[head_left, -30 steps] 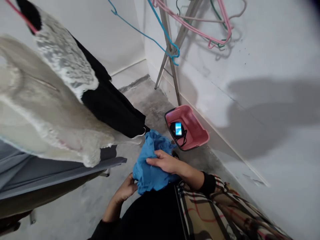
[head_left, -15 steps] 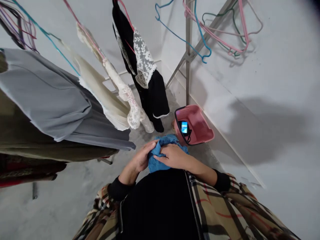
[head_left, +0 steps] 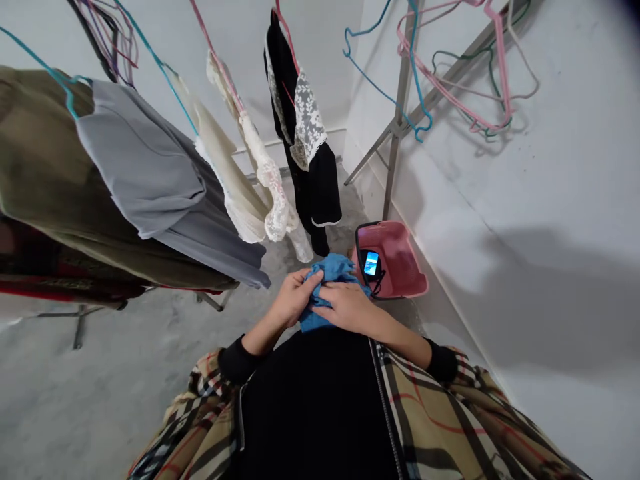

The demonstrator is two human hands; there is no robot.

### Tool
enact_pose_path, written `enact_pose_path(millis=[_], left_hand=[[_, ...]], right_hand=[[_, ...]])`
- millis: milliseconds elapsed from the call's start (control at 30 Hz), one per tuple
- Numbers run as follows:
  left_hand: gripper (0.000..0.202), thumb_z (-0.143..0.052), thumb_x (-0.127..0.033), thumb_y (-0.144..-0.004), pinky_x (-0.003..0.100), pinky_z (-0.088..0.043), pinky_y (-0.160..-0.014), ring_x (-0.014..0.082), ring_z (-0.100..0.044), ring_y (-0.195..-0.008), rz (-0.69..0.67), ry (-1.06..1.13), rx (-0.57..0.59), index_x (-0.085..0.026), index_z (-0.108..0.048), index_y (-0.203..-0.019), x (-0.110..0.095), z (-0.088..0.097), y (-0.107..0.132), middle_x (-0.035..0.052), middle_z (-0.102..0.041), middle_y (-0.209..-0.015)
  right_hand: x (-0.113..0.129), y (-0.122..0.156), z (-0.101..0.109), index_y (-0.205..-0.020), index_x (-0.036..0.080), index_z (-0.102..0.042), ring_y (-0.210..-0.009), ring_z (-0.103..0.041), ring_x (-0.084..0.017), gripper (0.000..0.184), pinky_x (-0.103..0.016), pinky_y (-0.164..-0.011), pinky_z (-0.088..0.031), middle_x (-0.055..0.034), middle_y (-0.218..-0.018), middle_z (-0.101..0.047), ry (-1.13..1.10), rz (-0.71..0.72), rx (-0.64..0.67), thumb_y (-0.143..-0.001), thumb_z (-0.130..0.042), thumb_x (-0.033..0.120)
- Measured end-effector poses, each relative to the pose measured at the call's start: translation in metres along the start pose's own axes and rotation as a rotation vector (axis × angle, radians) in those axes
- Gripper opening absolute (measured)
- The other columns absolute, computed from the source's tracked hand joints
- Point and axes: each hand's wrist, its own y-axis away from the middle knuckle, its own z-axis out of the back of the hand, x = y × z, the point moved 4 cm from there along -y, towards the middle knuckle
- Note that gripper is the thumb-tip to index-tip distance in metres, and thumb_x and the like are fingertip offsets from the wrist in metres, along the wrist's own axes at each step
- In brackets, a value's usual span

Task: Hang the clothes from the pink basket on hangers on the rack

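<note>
I hold a crumpled blue cloth [head_left: 334,270] against my front with both hands. My left hand [head_left: 294,299] grips its left side with the fingers curled into the fabric. My right hand [head_left: 350,307] lies flat over its right part and presses it down. Just beyond the cloth a pink plastic basket [head_left: 400,263] stands on the floor by the wall, with a lit phone [head_left: 371,263] inside it.
Hanging garments fill the left: an olive one [head_left: 35,167], a grey one [head_left: 145,180], a cream lace one [head_left: 245,180] and a black one with lace [head_left: 305,147]. Empty pink and blue hangers [head_left: 450,73] hang on a metal rack [head_left: 397,120] near the white wall. Concrete floor [head_left: 100,387] lies below.
The view swung left and back, so the hanging clothes now spread out ahead. The blue cloth has been bunched smaller and my left hand moved up onto it.
</note>
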Motion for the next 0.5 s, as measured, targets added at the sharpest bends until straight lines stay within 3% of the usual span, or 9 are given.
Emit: enact_pose_path(millis=[100, 233, 400, 500], left_hand=[[0.030, -0.077, -0.042, -0.072, 0.021, -0.049, -0.065, 0.0105, -0.060, -0.061, -0.024, 0.235, -0.119, -0.014, -0.067, -0.078, -0.007, -0.001, -0.009, -0.0010, -0.067, -0.068], [0.034, -0.067, -0.046, -0.081, 0.033, -0.053, -0.087, 0.0186, -0.069, -0.083, -0.083, 0.472, -0.208, -0.014, -0.068, -0.094, -0.035, 0.015, -0.021, 0.0038, -0.073, -0.083], [0.036, -0.047, -0.044, -0.094, 0.041, -0.049, -0.101, 0.0237, -0.067, -0.105, -0.094, 0.555, -0.192, -0.015, -0.067, -0.091, -0.063, 0.024, -0.026, 0.0047, -0.073, -0.082], [0.041, -0.041, -0.045, -0.096, 0.044, -0.049, -0.101, 0.0268, -0.064, -0.112, -0.044, 0.519, -0.149, -0.013, -0.068, -0.094, -0.068, 0.016, -0.024, 0.0073, -0.074, -0.090]], right_hand=[[-0.007, 0.012, 0.014, -0.122, 0.022, -0.063, -0.095, -0.064, -0.020, 0.039, -0.027, -0.078, -0.045, -0.0068, -0.106, -0.068, -0.087, 0.068, -0.154, -0.092, -0.052, 0.046], [-0.032, 0.031, 0.015, -0.121, 0.024, -0.066, -0.080, -0.064, -0.013, 0.039, -0.022, -0.072, -0.044, -0.0039, -0.095, -0.067, -0.195, 0.091, -0.276, -0.093, -0.050, 0.047], [-0.074, 0.040, -0.012, -0.118, 0.022, -0.068, -0.089, -0.064, -0.016, 0.036, -0.025, -0.078, -0.047, -0.0056, -0.098, -0.065, -0.212, 0.127, -0.109, -0.090, -0.057, 0.042], [-0.098, 0.030, -0.008, -0.111, 0.020, -0.071, -0.094, -0.062, -0.020, 0.030, -0.032, -0.086, -0.047, -0.0082, -0.096, -0.065, -0.176, 0.145, -0.046, -0.089, -0.058, 0.036]])
